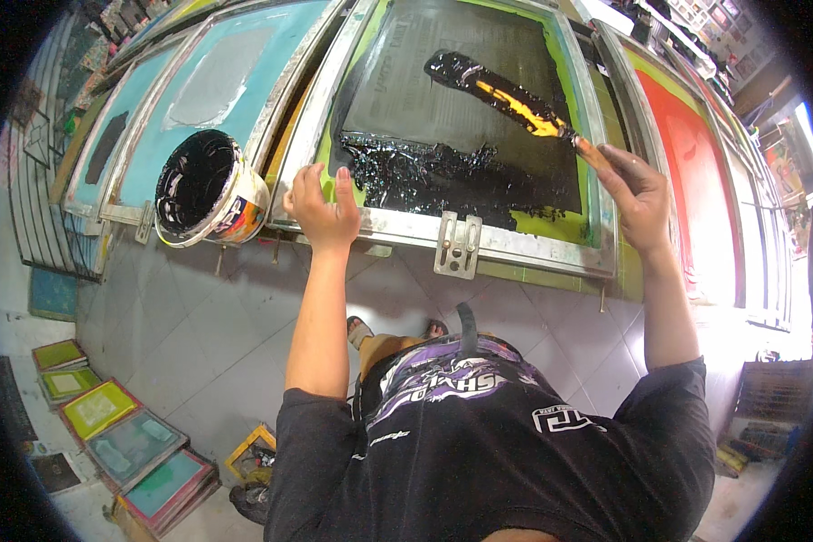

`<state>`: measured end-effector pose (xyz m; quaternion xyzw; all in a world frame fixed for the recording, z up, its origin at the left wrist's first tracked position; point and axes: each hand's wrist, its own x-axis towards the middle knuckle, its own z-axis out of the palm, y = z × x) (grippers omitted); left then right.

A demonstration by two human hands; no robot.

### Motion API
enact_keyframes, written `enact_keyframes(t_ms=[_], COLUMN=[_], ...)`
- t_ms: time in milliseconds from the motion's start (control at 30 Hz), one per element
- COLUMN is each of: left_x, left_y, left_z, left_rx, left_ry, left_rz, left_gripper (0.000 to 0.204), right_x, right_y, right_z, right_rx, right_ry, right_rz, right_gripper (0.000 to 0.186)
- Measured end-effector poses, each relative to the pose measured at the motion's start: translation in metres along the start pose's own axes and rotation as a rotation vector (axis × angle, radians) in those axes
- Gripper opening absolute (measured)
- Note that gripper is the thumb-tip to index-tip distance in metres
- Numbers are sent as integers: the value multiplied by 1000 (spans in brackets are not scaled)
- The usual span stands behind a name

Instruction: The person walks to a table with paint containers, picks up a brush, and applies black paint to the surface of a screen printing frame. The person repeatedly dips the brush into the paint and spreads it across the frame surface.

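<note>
My right hand (640, 191) is closed around the wooden handle of an ink spatula (501, 101), whose long blade is coated in black ink with a streak of orange. The spatula is held above a screen printing frame (524, 244) with a metal border. Thick wet black ink (425, 176) lies along the near part of its mesh, with a thinner dark film beyond. By the frame's near left corner is my left hand (323, 212), fingers apart and nothing in it. Whether it touches the metal border is hard to tell.
An ink-smeared bucket (235, 212) stands left of my left hand. Blue-green screens (262, 54) lie further left, a red one (682, 172) to the right. A metal hinge clamp (458, 246) juts from the near border. Several small screens (99, 411) rest on the floor at left.
</note>
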<state>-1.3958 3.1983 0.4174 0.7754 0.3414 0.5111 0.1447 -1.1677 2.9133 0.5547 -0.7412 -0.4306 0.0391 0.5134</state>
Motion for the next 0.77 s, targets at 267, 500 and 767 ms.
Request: enact_keyframes(t_ms=[267, 500, 767], left_x=[0, 6, -35], left_y=[-3, 9, 10], left_z=[-1, -22, -84], left_rx=[-53, -230, -540], left_ry=[46, 51, 174], left_rz=[50, 181, 174], left_gripper=[33, 36, 49], right_x=[2, -1, -45], right_y=[-4, -11, 21], right_z=[4, 17, 62], right_rx=[4, 62, -420], right_ry=[6, 33, -202], right_rz=[-14, -42, -44], right_gripper=[33, 30, 28])
